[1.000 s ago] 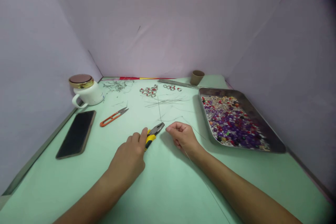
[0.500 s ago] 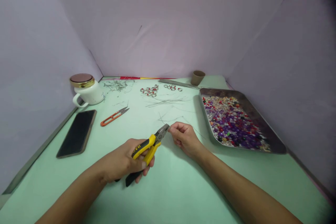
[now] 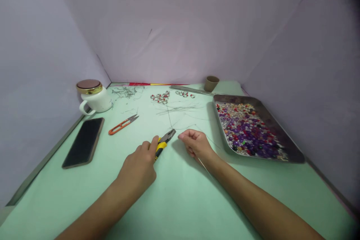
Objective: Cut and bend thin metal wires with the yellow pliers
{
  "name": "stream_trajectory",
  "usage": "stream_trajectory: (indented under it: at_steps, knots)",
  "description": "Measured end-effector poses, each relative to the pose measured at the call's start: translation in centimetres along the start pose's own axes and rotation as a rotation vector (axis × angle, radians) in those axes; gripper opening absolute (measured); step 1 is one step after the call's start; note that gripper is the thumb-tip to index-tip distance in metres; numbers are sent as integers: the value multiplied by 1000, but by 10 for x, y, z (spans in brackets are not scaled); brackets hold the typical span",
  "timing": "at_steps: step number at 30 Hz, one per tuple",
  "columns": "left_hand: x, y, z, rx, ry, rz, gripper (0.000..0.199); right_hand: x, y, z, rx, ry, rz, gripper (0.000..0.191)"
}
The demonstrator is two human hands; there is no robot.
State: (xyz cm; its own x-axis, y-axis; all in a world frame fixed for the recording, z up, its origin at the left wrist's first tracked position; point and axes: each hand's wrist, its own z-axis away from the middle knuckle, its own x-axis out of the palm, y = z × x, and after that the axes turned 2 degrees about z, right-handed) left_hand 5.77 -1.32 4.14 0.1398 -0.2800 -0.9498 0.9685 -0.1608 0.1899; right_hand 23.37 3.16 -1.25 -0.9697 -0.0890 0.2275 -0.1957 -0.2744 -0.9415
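Observation:
My left hand (image 3: 140,167) is wrapped round the yellow and black pliers (image 3: 165,140), knuckles up, hiding most of the handles. The metal jaws point up and right, a little left of my right hand (image 3: 197,144). The fingers of my right hand are pinched together. A thin wire (image 3: 204,167) runs from under that hand down along the wrist. Another thin wire (image 3: 169,116) stands up from near the plier jaws. Behind the hands, loose wires (image 3: 178,109) lie on the green table (image 3: 174,202).
Orange snips (image 3: 123,124), a dark phone (image 3: 83,142) and a lidded white mug (image 3: 98,99) stand left. A metal tray (image 3: 292,150) of mixed beads is at the right, a brown cup (image 3: 211,83) behind it. Beaded rings (image 3: 160,98) and wire scraps (image 3: 126,91) lie at the back.
My left hand has turned over, knuckles now up, and the plier jaws have moved slightly left, away from my right fingers. A wire now shows below my right hand and another above the jaws.

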Motion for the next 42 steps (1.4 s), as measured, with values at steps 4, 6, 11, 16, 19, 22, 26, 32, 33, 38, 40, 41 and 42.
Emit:
stream_trajectory:
  at_steps: [4, 6, 11, 16, 19, 22, 26, 32, 33, 38, 40, 41, 42]
  knots:
    - [-20, -11, 2, 142, -208, 593, 25, -1, 1, 1, -46, -40, 16, 24]
    - [-27, -16, 2, 156, -406, 841, 10, -2, 2, 1, -85, -59, 29, 25]
    - [-26, -22, 0, 243, -651, 1250, 15, -4, 4, 1, -93, -126, 16, 28]
    - [-22, -20, 0, 174, -281, 694, 16, -4, 4, 1, -63, -116, 59, 30]
    - [-15, -15, -1, 105, -67, 268, 49, -3, 3, 1, -23, -92, 75, 31]
    - [-4, -8, -3, 2, 13, -70, 69, -1, 1, 0, 1, -77, 84, 31]
    - [1, -4, -5, -24, 69, -124, 70, 0, 2, 0, 2, -73, 98, 31]
    - [-21, -17, 0, 121, -217, 669, 22, -2, 4, 0, -50, -92, 110, 31]
    - [-23, -19, 1, 129, -318, 807, 15, -2, 4, 0, -59, -98, 105, 30]
    - [-24, -24, 2, 191, -681, 1414, 21, -4, 4, 1, -82, -156, 48, 32]
    - [-23, -23, 2, 215, -703, 1434, 23, -5, 4, 1, -82, -171, 32, 33]
    - [-22, -23, 2, 221, -658, 1341, 20, -5, 4, 1, -82, -170, 32, 33]
    - [-22, -22, 1, 221, -564, 1197, 14, -5, 5, 1, -82, -164, 36, 34]
